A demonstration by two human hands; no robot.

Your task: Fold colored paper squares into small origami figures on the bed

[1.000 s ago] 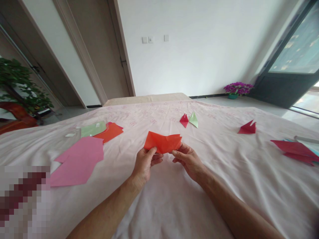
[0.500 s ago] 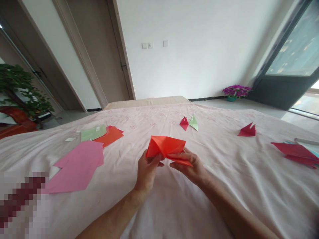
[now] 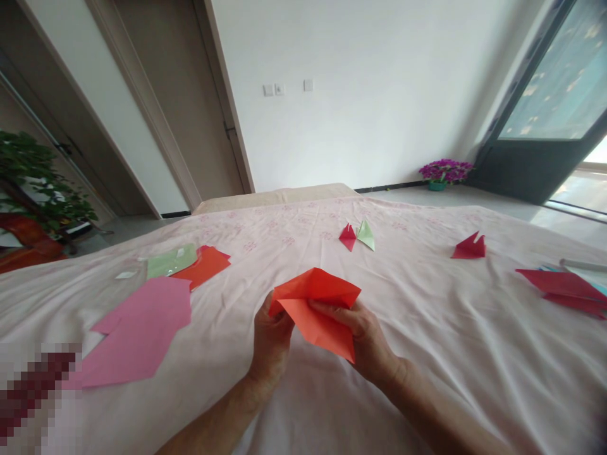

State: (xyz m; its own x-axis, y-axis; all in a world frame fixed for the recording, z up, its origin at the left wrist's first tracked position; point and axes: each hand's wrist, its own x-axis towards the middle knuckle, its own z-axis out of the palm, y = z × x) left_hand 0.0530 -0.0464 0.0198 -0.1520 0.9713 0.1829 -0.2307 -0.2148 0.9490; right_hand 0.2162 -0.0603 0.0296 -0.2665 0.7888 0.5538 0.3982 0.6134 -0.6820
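Note:
A creased sheet of orange-red origami paper (image 3: 322, 325) is held up between my two hands, partly unfolded, with one flap hanging toward me. My left hand (image 3: 272, 338) is closed on its left edge, and the fingertips there are partly behind the paper. On the right side my right hand (image 3: 367, 332) pinches it, with a finger reaching across the inner face and the rest behind the sheet. Beyond the paper, a small folded red paper piece (image 3: 348, 237) and a light green one (image 3: 366, 236) stand side by side on the bedspread.
Pink paper sheets (image 3: 137, 335) lie at left, with orange paper (image 3: 203, 266) and a green packet (image 3: 171, 260) behind them. A folded red piece (image 3: 469, 246) stands at right, near dark red folded paper (image 3: 562, 291). Everything rests on a wrinkled pale pink cloth (image 3: 441, 354).
The orange-red paper has been opened out and tilted, so a larger flap now faces me. Both hands have shifted their grip and sit slightly lower. The view has moved a little.

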